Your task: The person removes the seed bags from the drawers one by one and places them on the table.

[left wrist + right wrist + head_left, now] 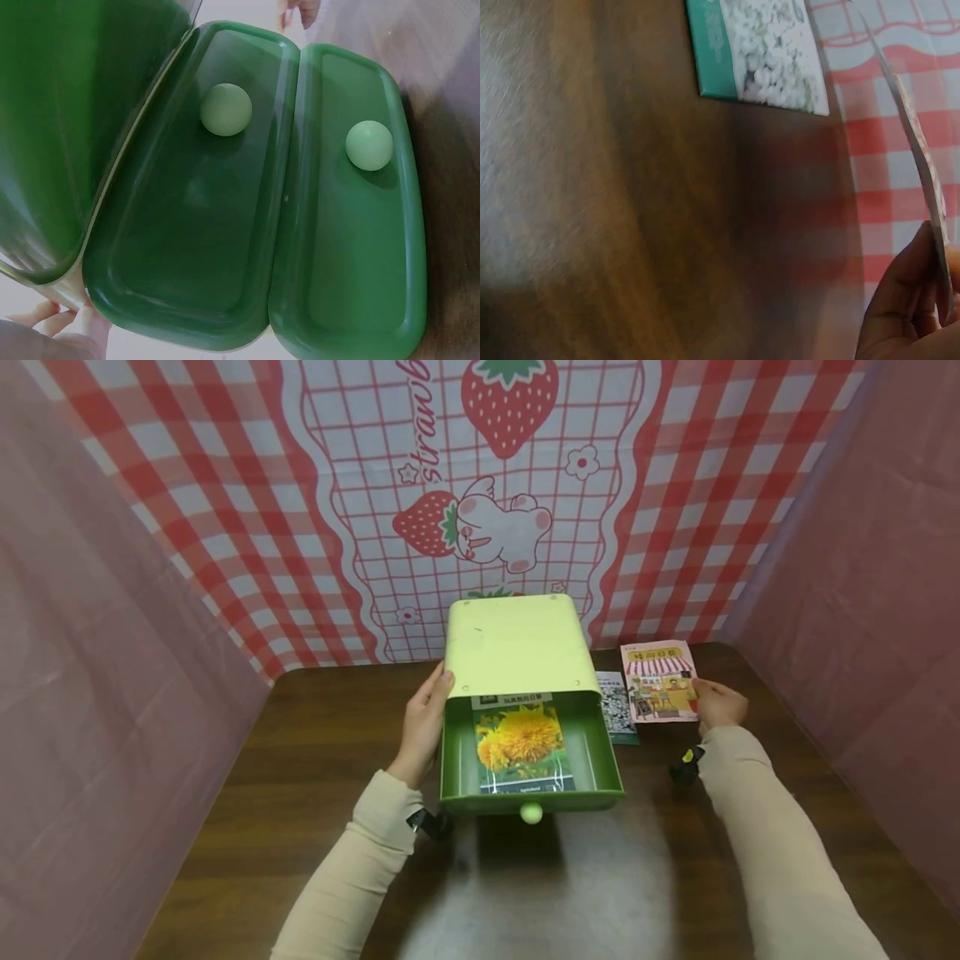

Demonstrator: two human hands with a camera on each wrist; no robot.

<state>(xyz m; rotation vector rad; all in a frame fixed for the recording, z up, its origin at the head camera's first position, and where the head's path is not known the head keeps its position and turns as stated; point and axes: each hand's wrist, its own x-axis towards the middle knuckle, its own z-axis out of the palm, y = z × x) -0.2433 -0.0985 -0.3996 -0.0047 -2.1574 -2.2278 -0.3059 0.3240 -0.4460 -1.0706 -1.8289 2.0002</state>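
Observation:
A pale green drawer cabinet [517, 643] stands on the table, its top drawer [592, 752] pulled out. Inside that drawer lies a seed packet [521, 739] printed with yellow flowers. My left hand [422, 727] rests against the cabinet's left side, thumb near the top edge. Two lower drawers, with dark green fronts [187, 217] and round knobs, are closed in the left wrist view. Between thumb and fingers, my right hand [722, 703] pinches the right edge of a pink seed packet [660, 685], which the right wrist view shows edge-on, off the table.
A white-flowered packet with a green band [769, 56] lies on the table right of the cabinet, partly covered in the head view. Behind the brown wooden table [300, 760] hangs a red checked strawberry cloth [495, 477]. Pink cloth walls stand on both sides.

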